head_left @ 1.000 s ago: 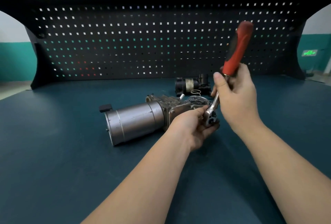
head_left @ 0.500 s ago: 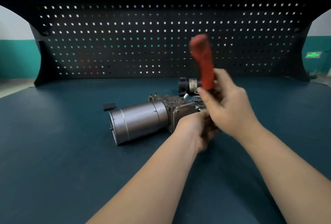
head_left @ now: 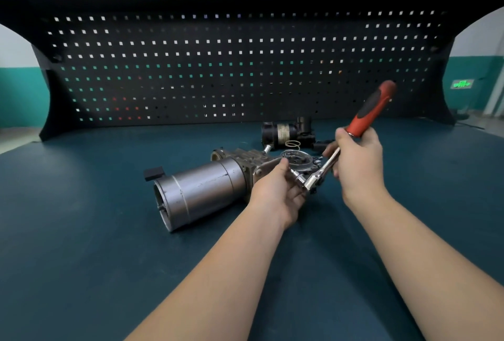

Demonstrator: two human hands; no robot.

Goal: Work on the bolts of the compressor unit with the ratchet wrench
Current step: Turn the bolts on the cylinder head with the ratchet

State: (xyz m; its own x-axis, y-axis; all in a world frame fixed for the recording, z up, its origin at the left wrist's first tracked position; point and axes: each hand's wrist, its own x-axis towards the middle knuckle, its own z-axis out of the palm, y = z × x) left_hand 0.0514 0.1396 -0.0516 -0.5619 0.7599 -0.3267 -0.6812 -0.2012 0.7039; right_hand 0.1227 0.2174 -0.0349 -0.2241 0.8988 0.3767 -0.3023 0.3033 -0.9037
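Red-and-black rubber is covering the handle of the ratchet wrench (head_left: 351,138), which the right hand (head_left: 357,162) is gripping low on the handle, fingers curled around it, forearm reaching in from the lower right. The handle is tilting up and to the right; the chrome shank is running down-left to the ratchet head and a short socket (head_left: 297,177), which is meeting the near end of the compressor unit (head_left: 207,188). Whether the socket is seated on a bolt cannot be determined. The left hand (head_left: 278,190) is holding that same end, fingers wrapping around the cast housing just beside the socket, thumb resting on top.

The compressor unit is lying on its side on the dark teal table (head_left: 81,231), near its middle. Its smooth, brushed-metal cylinder is pointing toward the lower left; the rougher cast-metal head with a round opening is sitting at the upper right, partly hidden by the left hand.

Behind it, a smaller black cylindrical part (head_left: 286,133) and a wire spring (head_left: 292,144) are lying on the table. A black perforated pegboard (head_left: 231,68) is standing along the rear edge.
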